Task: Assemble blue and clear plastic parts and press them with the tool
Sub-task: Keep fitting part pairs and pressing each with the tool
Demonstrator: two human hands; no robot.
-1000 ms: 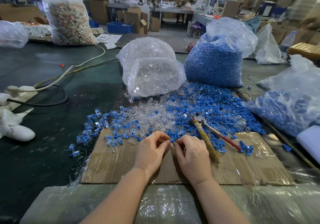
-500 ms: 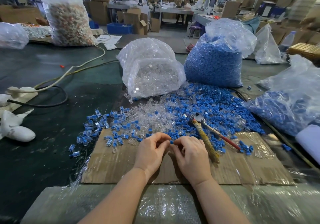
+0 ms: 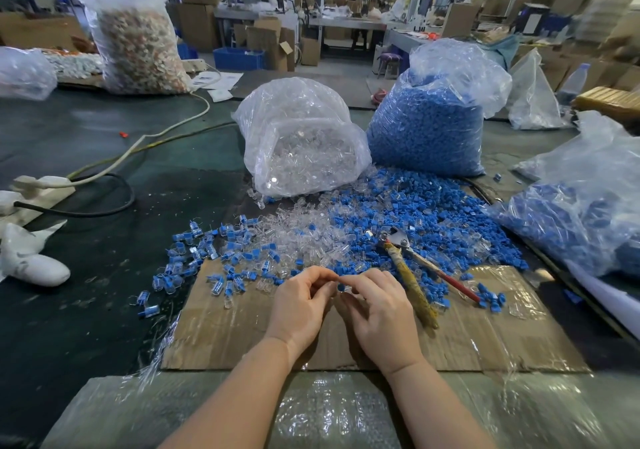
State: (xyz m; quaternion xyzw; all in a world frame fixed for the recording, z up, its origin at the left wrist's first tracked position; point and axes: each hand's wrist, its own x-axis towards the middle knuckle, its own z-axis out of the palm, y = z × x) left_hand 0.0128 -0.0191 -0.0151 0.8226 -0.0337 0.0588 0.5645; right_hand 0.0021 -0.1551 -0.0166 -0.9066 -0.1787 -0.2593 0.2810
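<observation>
**Fitting blue into clear, over the cardboard sheet**

Both hands meet above the far middle of the cardboard sheet that lies on the counter. The left hand and right hand have their fingers curled inward, pinching a small blue part and what looks like a clear piece between the fingertips; the clear one is too small to make out well.

The step in hand seems to be seating the blue insert in the clear shell. It likely goes best with the two pieces lined up squarely before pushing, held low over the cardboard sheet so a dropped piece stays close.

The pressing tool lies on the sheet just right of the right hand, untouched, its head toward the loose pile of blue and clear parts along the sheet's far edge. Beyond the pile stand a bag of clear parts and a bag of blue parts.
</observation>
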